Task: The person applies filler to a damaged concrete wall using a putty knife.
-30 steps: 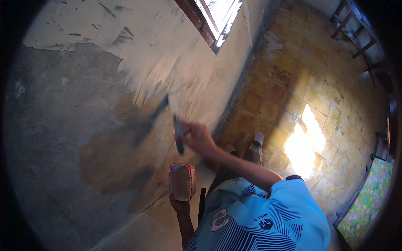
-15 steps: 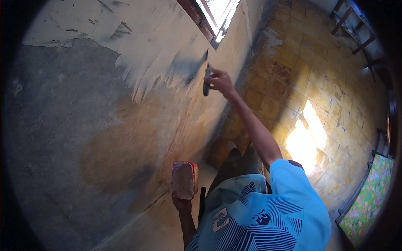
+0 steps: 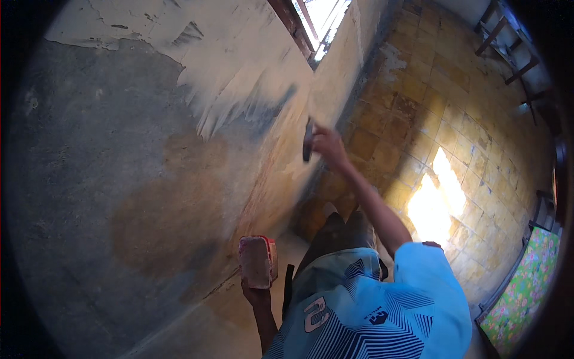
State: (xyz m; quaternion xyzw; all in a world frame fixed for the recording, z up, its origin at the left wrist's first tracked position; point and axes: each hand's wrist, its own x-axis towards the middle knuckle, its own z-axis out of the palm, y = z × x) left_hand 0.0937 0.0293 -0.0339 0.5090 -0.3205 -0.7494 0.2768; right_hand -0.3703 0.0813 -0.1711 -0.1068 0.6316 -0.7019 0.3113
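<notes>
My right hand [image 3: 329, 145], its fingers closed, grips the dark handle of a putty knife [image 3: 308, 143] in front of the wall corner; the blade is hard to make out. Low at centre, my left hand [image 3: 257, 294] holds a red-rimmed rectangular tub [image 3: 256, 262] from below, a pale greyish paste showing across its top. Up the wall spreads a pale filler coat [image 3: 239, 48] with ragged, streaked lower edges. Below it the bare wall [image 3: 78, 131] is dark grey with a brownish patch.
A window [image 3: 323, 24] with a dark wooden frame lets in light above the corner. Yellowish floor tiles [image 3: 430, 78] run to the right, with a bright sunlit patch. Wooden furniture legs [image 3: 520, 66] stand far right, and a green flowered cloth [image 3: 526, 287] lies nearer.
My right hand has drawn the putty knife down from the filler coat, toward me. The tub in my left hand has shifted slightly left and down, and the view has moved a little.
</notes>
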